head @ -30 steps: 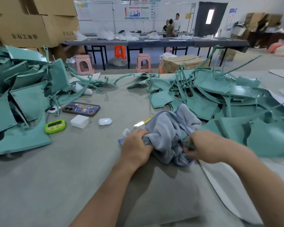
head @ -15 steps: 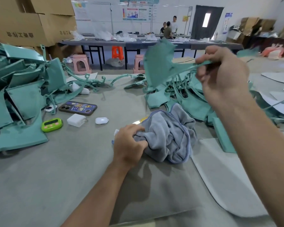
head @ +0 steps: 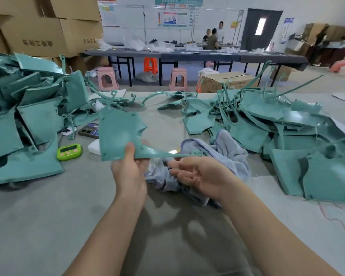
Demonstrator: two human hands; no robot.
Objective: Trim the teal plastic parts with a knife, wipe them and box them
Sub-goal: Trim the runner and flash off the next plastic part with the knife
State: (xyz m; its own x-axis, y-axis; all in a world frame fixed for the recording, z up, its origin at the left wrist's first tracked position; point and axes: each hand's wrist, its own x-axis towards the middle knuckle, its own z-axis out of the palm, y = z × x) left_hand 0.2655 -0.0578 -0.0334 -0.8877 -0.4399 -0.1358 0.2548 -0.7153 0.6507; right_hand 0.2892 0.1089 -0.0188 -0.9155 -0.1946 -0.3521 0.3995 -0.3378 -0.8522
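Observation:
A flat teal plastic part [head: 120, 134] with a long thin sprue running right is held above the table by my left hand [head: 130, 174], thumb on its lower edge and fingers behind it. My right hand [head: 195, 174] hovers palm up just below the sprue, fingers relaxed, holding nothing. Under both hands lies a crumpled grey cloth [head: 217, 156]. Heaps of teal parts fill the left side [head: 34, 120] and the right side [head: 287, 132] of the table. A yellowish knife tip [head: 173, 152] shows beside the cloth.
On the table to the left are a green timer [head: 69, 152], a phone [head: 89, 131] and a white block [head: 94, 146]. Cardboard boxes [head: 40, 26] are stacked at the far left, one more [head: 227, 80] past the table's far edge. People stand at a distant table.
My right hand raised a teal part from beside the cloth, then passed it to my left hand, which let go of the cloth. The right hand now hangs free below the sprue.

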